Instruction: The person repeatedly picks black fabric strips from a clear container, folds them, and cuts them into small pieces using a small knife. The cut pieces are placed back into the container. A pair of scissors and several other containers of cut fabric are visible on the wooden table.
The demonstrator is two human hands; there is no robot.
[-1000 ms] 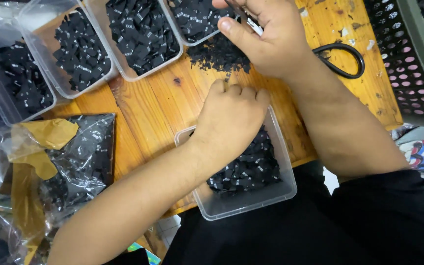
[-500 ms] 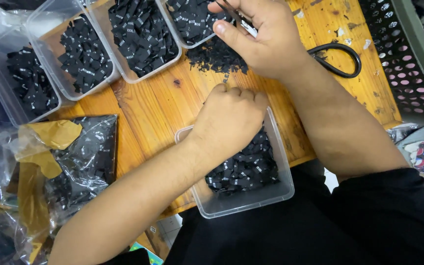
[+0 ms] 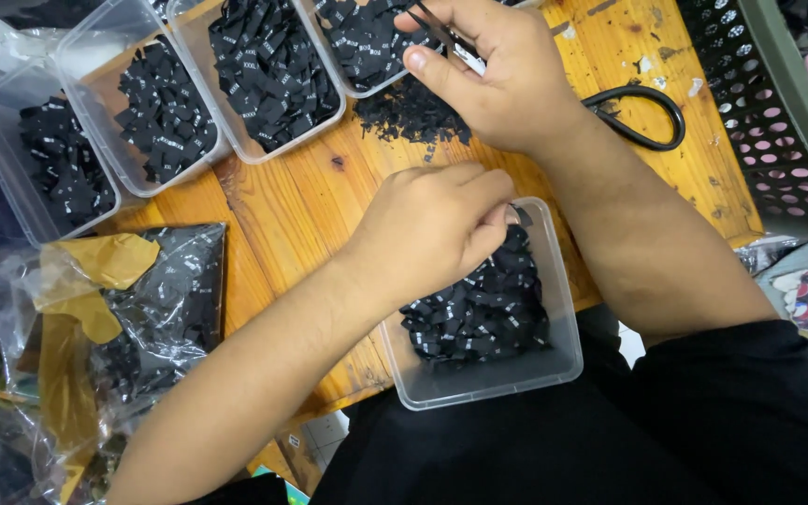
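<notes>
From the head camera, the left hand [image 3: 427,234] hovered over the near clear tub [image 3: 516,369] at the worktop [image 3: 301,201] edge, its grip pinched shut on a small black label [image 3: 522,215] just above the heap of black labels [image 3: 479,313] in that tub. The right hand [image 3: 497,75] was closed around thin black scissors [image 3: 441,30] over a loose pile of labels [image 3: 413,112]. Three more label-filled tubs [image 3: 268,70] lined the far side, and a plastic bag [image 3: 151,309] lay to the left.
</notes>
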